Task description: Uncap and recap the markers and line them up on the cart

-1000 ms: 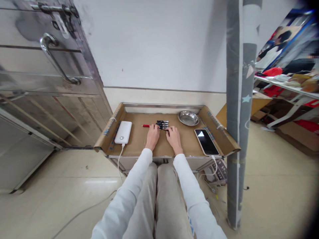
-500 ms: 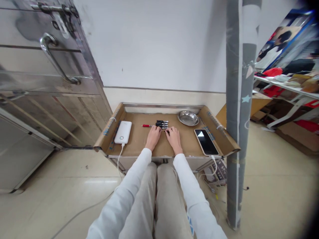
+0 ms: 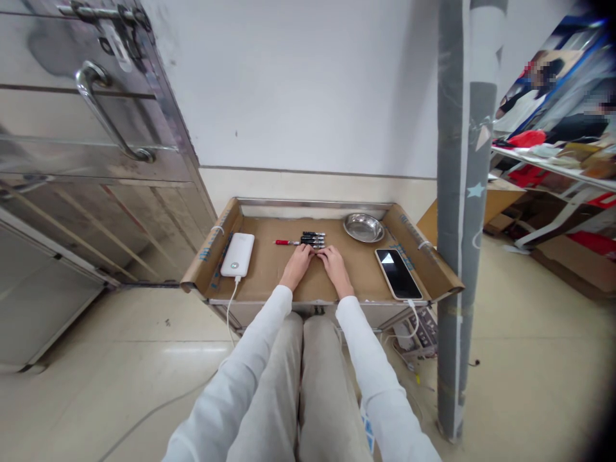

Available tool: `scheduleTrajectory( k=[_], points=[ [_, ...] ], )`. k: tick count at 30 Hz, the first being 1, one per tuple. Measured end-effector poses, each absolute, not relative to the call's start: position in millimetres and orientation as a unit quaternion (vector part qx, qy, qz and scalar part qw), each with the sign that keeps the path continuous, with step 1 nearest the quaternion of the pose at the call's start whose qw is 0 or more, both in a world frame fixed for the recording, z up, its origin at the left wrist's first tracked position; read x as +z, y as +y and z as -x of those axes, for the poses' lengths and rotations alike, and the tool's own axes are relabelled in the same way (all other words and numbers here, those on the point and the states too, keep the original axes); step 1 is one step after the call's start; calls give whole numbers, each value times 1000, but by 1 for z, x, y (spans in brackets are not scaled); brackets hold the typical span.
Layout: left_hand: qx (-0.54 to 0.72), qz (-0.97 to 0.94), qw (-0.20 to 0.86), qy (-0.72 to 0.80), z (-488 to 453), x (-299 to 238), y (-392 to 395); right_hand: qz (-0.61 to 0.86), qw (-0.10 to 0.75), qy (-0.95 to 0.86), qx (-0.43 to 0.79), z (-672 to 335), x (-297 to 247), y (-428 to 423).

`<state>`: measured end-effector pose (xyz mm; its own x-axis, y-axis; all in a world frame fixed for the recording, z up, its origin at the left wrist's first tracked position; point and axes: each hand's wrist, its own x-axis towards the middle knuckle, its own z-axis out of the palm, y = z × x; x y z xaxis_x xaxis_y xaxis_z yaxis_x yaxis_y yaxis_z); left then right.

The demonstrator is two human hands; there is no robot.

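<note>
My left hand [image 3: 299, 262] and my right hand [image 3: 333, 263] meet at the fingertips, low over the cardboard-covered table [image 3: 269, 282]. Both have their fingers closed together; whatever they pinch is too small or too covered to name. Just beyond the fingertips lie several black pens [image 3: 312, 240] side by side in a row, with clear and silvery ends pointing right. A red pen [image 3: 283, 242] lies to the left of the black ones, its right end meeting the row.
A white power bank [image 3: 238, 255] with a cable lies on the left. On the right are a round metal dish [image 3: 364, 228] and a phone [image 3: 399, 274] on a cable. A wrapped grey pole [image 3: 464, 212] stands beyond the table's right edge. Another person [image 3: 536, 90] is at the far right.
My right hand's fingers have moved left, closing the small gap to my left hand. The pens and the other things on the table have stayed in place.
</note>
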<state>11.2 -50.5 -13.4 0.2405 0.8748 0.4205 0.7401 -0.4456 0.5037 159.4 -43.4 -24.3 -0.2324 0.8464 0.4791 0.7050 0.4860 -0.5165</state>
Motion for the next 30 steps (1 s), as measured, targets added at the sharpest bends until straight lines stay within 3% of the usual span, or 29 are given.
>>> scheduleTrajectory(
  k=[7, 17, 30],
  points=[
    [351, -776, 135, 506, -11, -12, -51, 462, 397, -783, 124, -158, -18, -46],
    [324, -750, 82, 570, -11, -13, -52, 477, 399, -774, 115, -156, -18, -47],
    [364, -762, 118, 523, -9, -12, -51, 453, 410, -776, 154, -158, -16, -48]
  ],
)
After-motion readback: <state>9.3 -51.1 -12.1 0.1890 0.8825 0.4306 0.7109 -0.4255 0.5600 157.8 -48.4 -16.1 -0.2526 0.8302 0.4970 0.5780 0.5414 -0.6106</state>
